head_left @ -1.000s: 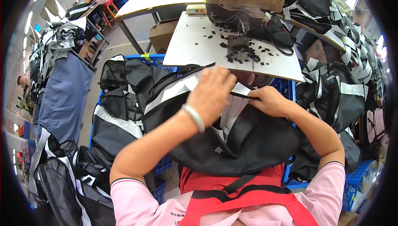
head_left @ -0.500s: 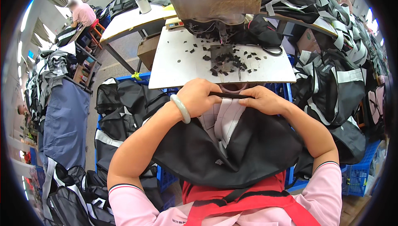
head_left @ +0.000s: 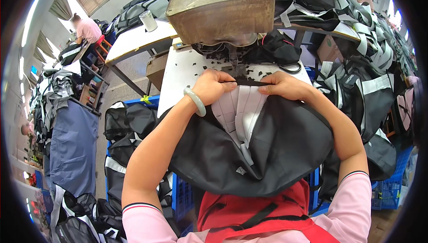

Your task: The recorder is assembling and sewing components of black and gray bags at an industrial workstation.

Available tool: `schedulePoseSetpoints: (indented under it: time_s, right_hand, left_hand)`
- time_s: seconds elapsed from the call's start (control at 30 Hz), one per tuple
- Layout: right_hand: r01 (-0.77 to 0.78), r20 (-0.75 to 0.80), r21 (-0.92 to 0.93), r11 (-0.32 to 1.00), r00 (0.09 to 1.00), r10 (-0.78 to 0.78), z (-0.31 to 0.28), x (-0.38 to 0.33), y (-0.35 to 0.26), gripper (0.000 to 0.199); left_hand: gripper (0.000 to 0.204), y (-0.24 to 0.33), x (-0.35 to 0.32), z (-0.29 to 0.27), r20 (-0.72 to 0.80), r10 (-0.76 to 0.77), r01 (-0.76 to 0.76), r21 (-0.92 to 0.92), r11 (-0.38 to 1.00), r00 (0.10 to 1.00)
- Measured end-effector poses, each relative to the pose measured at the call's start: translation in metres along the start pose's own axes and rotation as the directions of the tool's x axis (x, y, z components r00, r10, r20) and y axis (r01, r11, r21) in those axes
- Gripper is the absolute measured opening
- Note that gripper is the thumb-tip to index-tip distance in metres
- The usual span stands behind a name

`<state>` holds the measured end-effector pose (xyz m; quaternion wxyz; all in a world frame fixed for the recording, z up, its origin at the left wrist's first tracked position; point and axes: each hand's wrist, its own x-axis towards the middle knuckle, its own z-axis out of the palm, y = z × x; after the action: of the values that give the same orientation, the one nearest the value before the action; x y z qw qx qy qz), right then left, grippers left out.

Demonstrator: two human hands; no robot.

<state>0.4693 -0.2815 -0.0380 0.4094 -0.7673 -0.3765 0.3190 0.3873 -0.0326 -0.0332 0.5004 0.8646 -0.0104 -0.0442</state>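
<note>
A large black fabric piece [head_left: 285,145] with a pale grey inner side [head_left: 243,109] hangs from my two hands toward my lap. My left hand [head_left: 213,87], with a pale green bangle [head_left: 195,102] at the wrist, pinches one end of its dark top edge. My right hand [head_left: 283,85] pinches the same edge a short way to the right. Between them the edge is drawn straight, over the near part of the white work table [head_left: 178,76]. Just beyond stands a brown, worn machine [head_left: 223,13]; its lower working part is partly hidden.
Black scraps [head_left: 214,65] are scattered on the table under the machine. A black bundle [head_left: 278,49] with a cord lies to its right. Blue crates [head_left: 183,196] and black bags [head_left: 356,96] crowd both sides. A person in pink [head_left: 88,31] sits far left.
Both hands have moved forward, carrying the fabric's top edge over the table toward the machine. The view has shifted, showing more of the machine's top.
</note>
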Motion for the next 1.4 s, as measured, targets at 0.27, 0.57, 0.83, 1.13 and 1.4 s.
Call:
schedulePoseSetpoints:
  time_s: [0.27, 0.57, 0.83, 1.13, 1.4]
  right_hand:
    - [0.013, 0.025, -0.002, 1.000, 1.000, -0.013, -0.010, 0.030, 0.025, 0.031]
    - [-0.062, 0.034, -0.013, 0.998, 0.997, 0.062, -0.025, 0.048, 0.032, 0.034]
    - [-0.009, 0.008, 0.070, 0.998, 1.000, 0.008, -0.030, 0.052, 0.033, 0.031]
    - [-0.057, 0.206, 0.243, 0.968, 0.979, 0.006, 0.002, -0.042, 0.015, 0.072]
    - [0.251, 0.250, 0.277, 0.927, 0.913, -0.322, 0.222, 0.009, 0.083, 0.043]
  left_hand:
    - [0.029, -0.029, 0.031, -0.001, -0.048, -0.084, 0.087, 0.063, 0.994, 0.995]
    - [0.028, -0.034, 0.049, -0.004, -0.088, -0.056, 0.065, 0.112, 0.992, 0.995]
    - [0.026, -0.035, 0.060, -0.009, -0.079, 0.028, -0.021, 0.089, 0.996, 0.996]
    - [0.011, -0.011, -0.078, 0.016, 0.197, -0.088, 0.161, -0.391, 0.906, 0.976]
    - [0.011, 0.011, -0.243, 0.096, 0.343, 0.455, -0.527, 0.155, 0.836, 0.822]
